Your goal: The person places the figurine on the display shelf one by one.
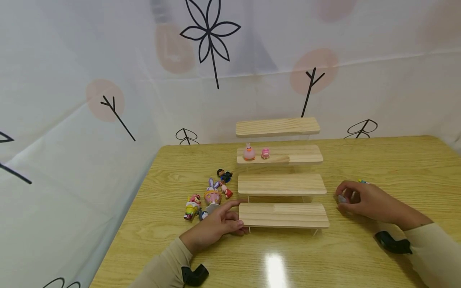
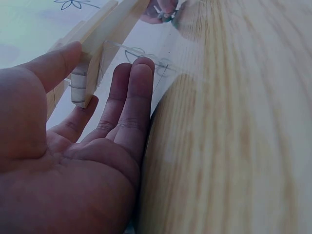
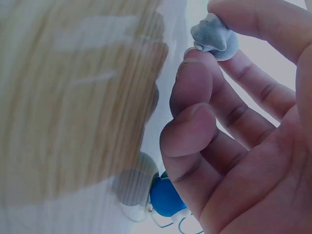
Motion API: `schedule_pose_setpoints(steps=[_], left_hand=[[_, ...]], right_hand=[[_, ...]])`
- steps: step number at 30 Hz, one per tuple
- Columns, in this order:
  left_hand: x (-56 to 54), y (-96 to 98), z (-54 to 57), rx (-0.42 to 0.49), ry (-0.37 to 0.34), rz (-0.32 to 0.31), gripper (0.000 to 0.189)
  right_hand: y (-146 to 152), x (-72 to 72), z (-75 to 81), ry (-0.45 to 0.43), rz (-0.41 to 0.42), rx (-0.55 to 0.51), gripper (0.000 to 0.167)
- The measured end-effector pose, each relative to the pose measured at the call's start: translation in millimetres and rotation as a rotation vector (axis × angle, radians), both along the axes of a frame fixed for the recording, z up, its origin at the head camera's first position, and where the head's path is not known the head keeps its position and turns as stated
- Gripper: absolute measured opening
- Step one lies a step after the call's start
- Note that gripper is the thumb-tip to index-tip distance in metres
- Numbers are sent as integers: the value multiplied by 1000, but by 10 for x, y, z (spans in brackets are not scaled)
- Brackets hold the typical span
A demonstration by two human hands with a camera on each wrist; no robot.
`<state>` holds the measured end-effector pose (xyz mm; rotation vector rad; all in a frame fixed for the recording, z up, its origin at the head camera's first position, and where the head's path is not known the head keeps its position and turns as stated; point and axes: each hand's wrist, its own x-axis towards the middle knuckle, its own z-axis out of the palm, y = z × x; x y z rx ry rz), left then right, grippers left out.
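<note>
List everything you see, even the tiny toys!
Flat four-tier wooden shelf: 1, pale, centre.
Tiny lumpy toy: 1, grey, held at right.
Small rounded figures: 2, pink, second-highest tier.
Egg-shaped long-eared figure: 1, pink-purple, left of shelf.
Small figures: at least 4, black-blue, red, yellow-white, grey-white, around it.
Half-hidden object: 1, blue-yellow, right of shelf.
Wood-grained table: 1, yellow-brown, underneath.
Plant-patterned cloth: 1, white, behind table.
Curved devices: 2, black, wrists.
Beige-sleeved left hand: 1, gripping bottom tier.
Beige-sleeved right hand: 1, pinching toy.

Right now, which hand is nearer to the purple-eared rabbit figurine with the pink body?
Left. The left hand, gripping the lowest wooden shelf, is just in front of the rabbit figurine; the right hand, pinching a small grey figurine, is farther, past the shelf's right end.
</note>
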<state>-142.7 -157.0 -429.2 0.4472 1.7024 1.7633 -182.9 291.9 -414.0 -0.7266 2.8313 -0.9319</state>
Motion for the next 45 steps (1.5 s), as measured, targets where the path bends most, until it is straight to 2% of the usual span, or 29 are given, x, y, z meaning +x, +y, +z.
schedule_pose_setpoints(steps=[10, 20, 28, 37, 45], left_hand=[[3, 5, 19, -1, 4, -5, 69], [7, 6, 18, -3, -6, 4, 70], [4, 2, 15, -4, -3, 1, 69], [-2, 5, -1, 1, 0, 2, 68], [-3, 5, 4, 3, 7, -4, 68]], right_hand=[[-43, 15, 31, 30, -32, -26, 16], [-77, 17, 55, 95, -63, -38, 22], [-99, 27, 100, 93, -78, -64, 21], [-121, 40, 106, 166, -101, -52, 23], [-144, 35, 118, 216, -116, -108, 23]])
